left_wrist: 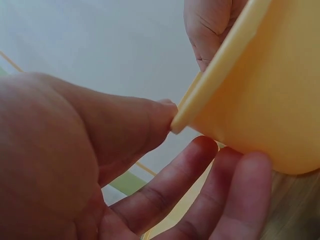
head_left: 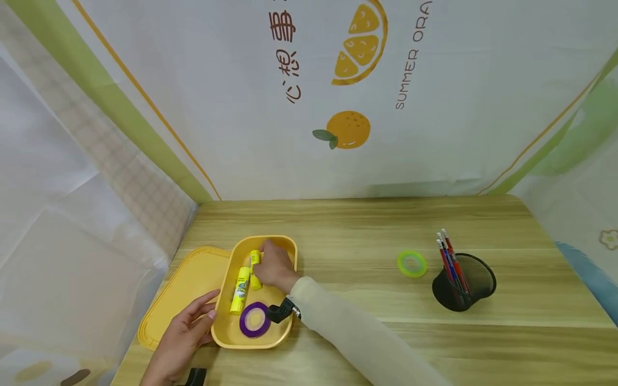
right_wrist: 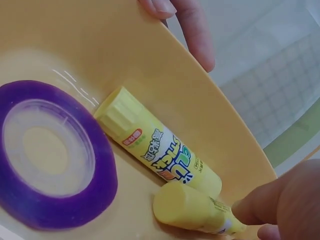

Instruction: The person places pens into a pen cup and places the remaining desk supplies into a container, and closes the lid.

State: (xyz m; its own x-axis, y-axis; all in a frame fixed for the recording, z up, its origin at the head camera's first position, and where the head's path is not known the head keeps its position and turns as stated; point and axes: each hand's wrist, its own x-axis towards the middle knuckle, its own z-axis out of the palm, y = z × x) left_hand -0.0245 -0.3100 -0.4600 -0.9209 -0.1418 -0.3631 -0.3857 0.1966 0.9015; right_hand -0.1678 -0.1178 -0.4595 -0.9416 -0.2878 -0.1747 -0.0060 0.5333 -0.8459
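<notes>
A yellow plastic box [head_left: 277, 339] stands on the table. Inside it, my right hand [head_left: 276, 265] pinches a smaller yellow glue stick [right_wrist: 182, 206] near its far end, with the fingertips partly hidden. A larger glue stick [head_left: 240, 292] lies alongside that one. Nearer me in the box sits a roll of purple tape [right_wrist: 102, 170]. At the box's left side, my left hand [head_left: 181, 338] touches the outside, its thumb [left_wrist: 150, 120] at the rim and its relaxed fingers [left_wrist: 195, 160] against the wall below.
The yellow lid [head_left: 185, 292] lies left of the box, partly beneath it. To the right are a green-yellow tape roll [head_left: 402, 264] and a black mesh pen holder [head_left: 478, 273] with several pencils [head_left: 451, 262]. A printed white cloth [head_left: 289, 161] hangs behind the table.
</notes>
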